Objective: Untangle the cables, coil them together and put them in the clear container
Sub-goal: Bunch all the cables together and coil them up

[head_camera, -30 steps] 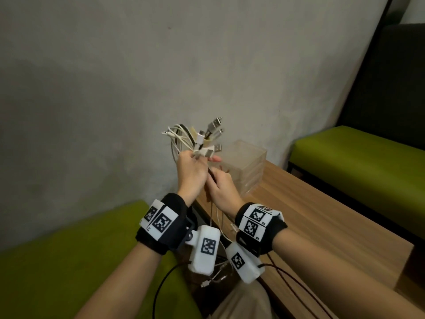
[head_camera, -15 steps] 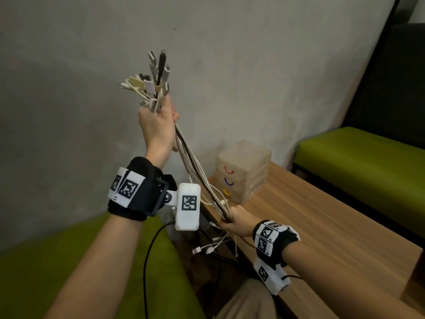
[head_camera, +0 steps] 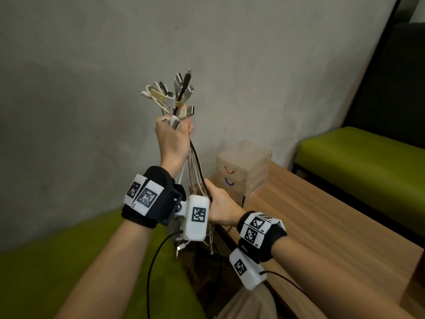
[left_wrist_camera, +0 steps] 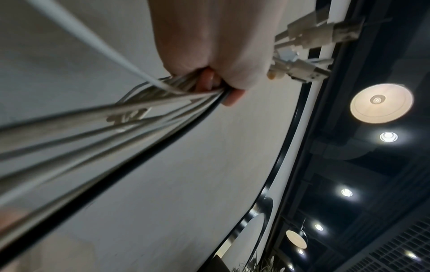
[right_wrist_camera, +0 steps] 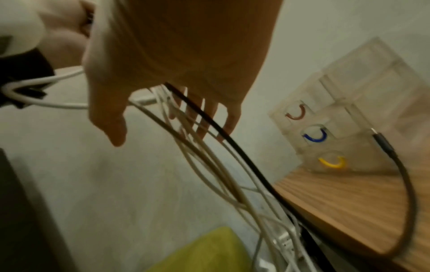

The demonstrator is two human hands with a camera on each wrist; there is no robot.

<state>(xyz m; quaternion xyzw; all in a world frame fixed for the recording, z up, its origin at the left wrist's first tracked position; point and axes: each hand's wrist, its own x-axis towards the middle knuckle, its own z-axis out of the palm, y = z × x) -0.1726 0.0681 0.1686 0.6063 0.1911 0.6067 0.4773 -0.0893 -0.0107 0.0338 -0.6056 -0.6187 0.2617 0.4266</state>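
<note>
My left hand (head_camera: 173,134) is raised and grips a bundle of white cables with one black one (head_camera: 195,166) near the top. Their USB plugs (head_camera: 180,95) fan out above the fist. The left wrist view shows that hand (left_wrist_camera: 223,79) clenched around the cables (left_wrist_camera: 139,112). Lower down, my right hand (head_camera: 213,199) is loosely cupped around the hanging bundle. In the right wrist view its fingers (right_wrist_camera: 230,117) look straight and relaxed, with the cables (right_wrist_camera: 209,150) running between them and the thumb. The clear container (head_camera: 243,166) stands on the table just right of the hands.
The container (right_wrist_camera: 349,103) is a stack of small drawers with red, blue and yellow handles at the far corner of a wooden table (head_camera: 322,231). A black cable end (right_wrist_camera: 384,145) arcs over the table. Green benches (head_camera: 368,153) flank it; a grey wall is behind.
The hands pulled apart along the bundle, then came closer again. The left hand has dropped a little. The right hand has slid up the cables and loosened its grip.
</note>
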